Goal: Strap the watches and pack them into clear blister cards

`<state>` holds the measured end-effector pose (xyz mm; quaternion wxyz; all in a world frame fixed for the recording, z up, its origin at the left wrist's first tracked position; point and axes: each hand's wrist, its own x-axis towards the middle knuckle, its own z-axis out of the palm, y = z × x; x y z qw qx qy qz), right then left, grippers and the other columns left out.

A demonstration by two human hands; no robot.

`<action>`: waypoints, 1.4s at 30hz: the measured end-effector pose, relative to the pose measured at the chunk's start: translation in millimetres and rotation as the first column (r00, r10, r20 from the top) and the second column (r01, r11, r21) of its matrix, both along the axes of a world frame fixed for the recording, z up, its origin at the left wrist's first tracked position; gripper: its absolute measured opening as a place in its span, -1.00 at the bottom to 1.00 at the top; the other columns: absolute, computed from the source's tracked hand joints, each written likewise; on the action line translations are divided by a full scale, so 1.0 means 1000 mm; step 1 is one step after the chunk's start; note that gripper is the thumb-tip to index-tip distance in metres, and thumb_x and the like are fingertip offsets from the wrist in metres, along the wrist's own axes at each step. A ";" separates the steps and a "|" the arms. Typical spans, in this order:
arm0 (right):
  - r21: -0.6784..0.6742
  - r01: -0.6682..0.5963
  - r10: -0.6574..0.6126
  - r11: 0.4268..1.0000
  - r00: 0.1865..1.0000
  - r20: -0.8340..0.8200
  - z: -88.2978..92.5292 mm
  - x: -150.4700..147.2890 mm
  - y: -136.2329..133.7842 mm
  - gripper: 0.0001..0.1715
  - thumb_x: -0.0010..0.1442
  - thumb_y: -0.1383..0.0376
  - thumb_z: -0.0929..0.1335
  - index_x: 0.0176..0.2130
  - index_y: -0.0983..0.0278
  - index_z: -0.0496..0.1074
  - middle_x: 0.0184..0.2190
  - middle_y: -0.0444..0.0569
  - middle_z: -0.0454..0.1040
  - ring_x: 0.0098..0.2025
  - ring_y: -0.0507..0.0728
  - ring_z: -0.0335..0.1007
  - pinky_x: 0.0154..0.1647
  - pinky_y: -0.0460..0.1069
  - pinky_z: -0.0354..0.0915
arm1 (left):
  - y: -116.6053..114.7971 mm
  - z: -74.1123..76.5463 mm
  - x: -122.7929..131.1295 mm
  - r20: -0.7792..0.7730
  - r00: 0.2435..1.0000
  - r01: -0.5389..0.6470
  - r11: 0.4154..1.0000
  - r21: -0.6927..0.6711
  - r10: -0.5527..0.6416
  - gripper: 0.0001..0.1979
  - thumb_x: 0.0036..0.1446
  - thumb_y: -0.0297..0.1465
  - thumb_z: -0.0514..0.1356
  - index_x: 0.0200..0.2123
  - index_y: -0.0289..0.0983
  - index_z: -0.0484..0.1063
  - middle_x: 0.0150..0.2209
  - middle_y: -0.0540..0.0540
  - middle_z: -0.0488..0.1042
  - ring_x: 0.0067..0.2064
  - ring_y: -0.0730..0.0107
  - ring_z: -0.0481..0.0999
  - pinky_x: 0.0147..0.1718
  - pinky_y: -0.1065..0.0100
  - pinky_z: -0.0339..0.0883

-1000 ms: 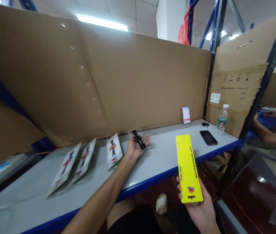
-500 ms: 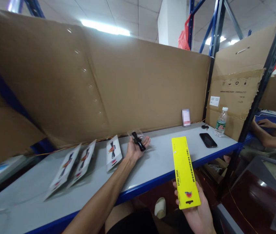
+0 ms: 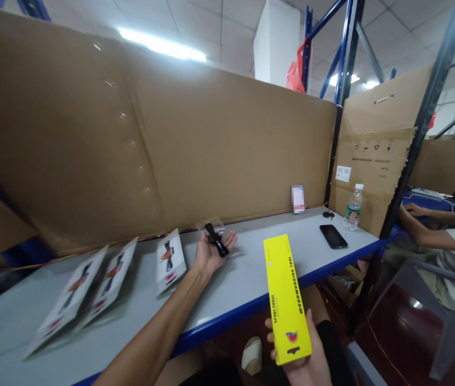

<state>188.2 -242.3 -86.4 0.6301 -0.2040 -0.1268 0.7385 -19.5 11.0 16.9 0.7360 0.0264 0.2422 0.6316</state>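
My left hand lies palm up on the grey shelf top, fingers loosely curled under a black tool in a clear blister shell. My right hand is low at the front, closed round the bottom end of a long yellow card printed "SPOKE SHAVE" and "WOODWORKING TOOL"; the card stands tilted up over the blue shelf edge. Left of my left hand lie three packed white cards with tools.
A tall cardboard wall backs the shelf. At the right end sit a black phone, a water bottle, keys and a small card. Another person's arm rests beyond the blue rack post.
The view has swung, shifting everything left. My right hand with the yellow card has dropped lower and leftward. My left hand keeps the black tool in place.
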 end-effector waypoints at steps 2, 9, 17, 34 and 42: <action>0.004 -0.021 0.020 1.000 1.000 0.011 -0.001 -0.001 0.000 -0.14 0.00 -0.25 0.53 -0.03 0.39 0.61 -0.11 0.28 0.65 -0.25 0.23 0.57 -0.40 -0.01 0.37 | 0.000 0.000 0.000 -0.037 0.999 0.008 1.000 0.019 -0.008 -0.43 0.40 0.05 -0.09 -0.17 -0.32 0.43 -0.14 -0.35 0.57 -0.17 0.05 0.66 -0.18 -0.12 0.59; -0.005 -0.031 0.031 1.000 0.996 0.086 -0.004 -0.004 -0.001 -0.12 0.02 -0.27 0.50 -0.03 0.41 0.60 -0.13 0.30 0.65 -0.28 0.21 0.57 -0.43 -0.03 0.36 | -0.001 0.001 0.001 -0.070 0.997 0.014 0.999 0.029 -0.012 -0.44 0.40 0.05 -0.11 -0.26 -0.30 0.39 -0.14 -0.39 0.57 -0.15 0.01 0.65 -0.26 -0.05 0.61; 0.062 0.091 -0.107 0.994 0.939 0.327 -0.013 -0.010 -0.002 -0.08 0.01 -0.31 0.48 -0.08 0.44 0.63 -0.17 0.33 0.64 -0.32 0.23 0.57 -0.48 -0.02 0.38 | -0.002 0.004 0.002 -0.030 0.999 0.013 0.999 0.046 -0.011 -0.47 0.42 0.02 -0.11 -0.24 -0.30 0.39 -0.19 -0.31 0.56 -0.21 0.13 0.65 -0.19 -0.02 0.60; 0.875 -0.129 -0.833 0.467 -0.395 0.387 -0.011 0.023 -0.008 -0.53 0.30 0.18 0.44 0.18 0.15 0.54 0.12 0.08 0.57 0.03 0.30 0.55 0.03 0.16 0.44 | 0.012 -0.013 0.005 -0.051 0.998 0.030 0.991 0.131 -0.024 -0.43 0.37 0.10 -0.16 -0.22 -0.20 0.41 -0.20 -0.29 0.56 -0.09 0.02 0.64 -0.13 -0.06 0.56; 0.725 0.042 -0.703 0.687 -0.213 0.679 -0.017 0.020 -0.008 -0.56 0.20 0.03 0.49 0.06 0.02 0.64 0.08 0.09 0.58 0.03 0.45 0.50 0.12 0.36 0.31 | 0.007 -0.017 0.013 -0.080 0.995 0.068 0.988 0.139 -0.057 -0.45 0.38 0.06 -0.13 -0.23 -0.23 0.42 -0.14 -0.34 0.56 -0.07 0.01 0.63 -0.08 -0.08 0.52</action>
